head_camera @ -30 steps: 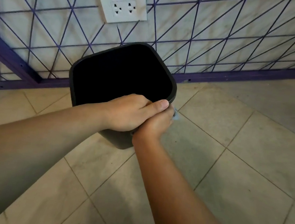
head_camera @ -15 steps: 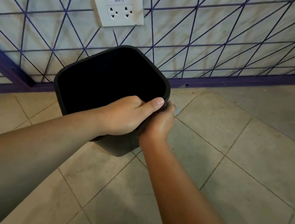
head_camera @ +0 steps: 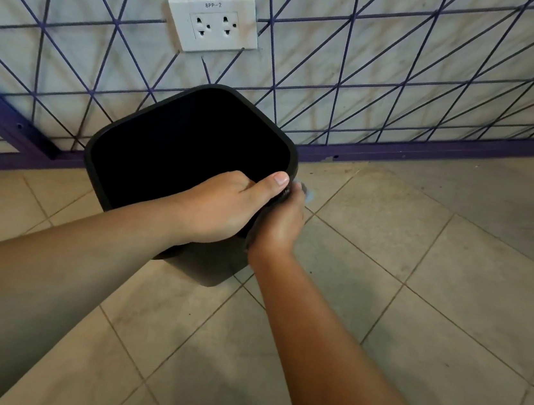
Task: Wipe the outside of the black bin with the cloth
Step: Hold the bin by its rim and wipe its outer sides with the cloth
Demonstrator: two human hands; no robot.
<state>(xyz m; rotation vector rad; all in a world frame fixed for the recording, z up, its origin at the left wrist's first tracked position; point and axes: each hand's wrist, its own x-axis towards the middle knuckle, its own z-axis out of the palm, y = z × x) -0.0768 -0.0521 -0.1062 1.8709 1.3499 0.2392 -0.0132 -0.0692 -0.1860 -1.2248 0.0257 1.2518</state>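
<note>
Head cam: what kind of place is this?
Probably an indoor room, at the foot of a wall; home or office, I cannot tell. Signs: beige floor tiles, a labelled double wall socket on a pale wall with purple line pattern, and a purple skirting board. A black bin stands on the floor.

Tiled floor [head_camera: 416, 288], purple-lined wall [head_camera: 376, 64], socket [head_camera: 213, 22]

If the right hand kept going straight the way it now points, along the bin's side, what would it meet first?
Probably the purple skirting at the foot of the wall. The right hand points up-frame along the black bin's outer side, with a pale bit of cloth past its fingers; only bare floor tiles lie between. Depth is uncertain.
</note>
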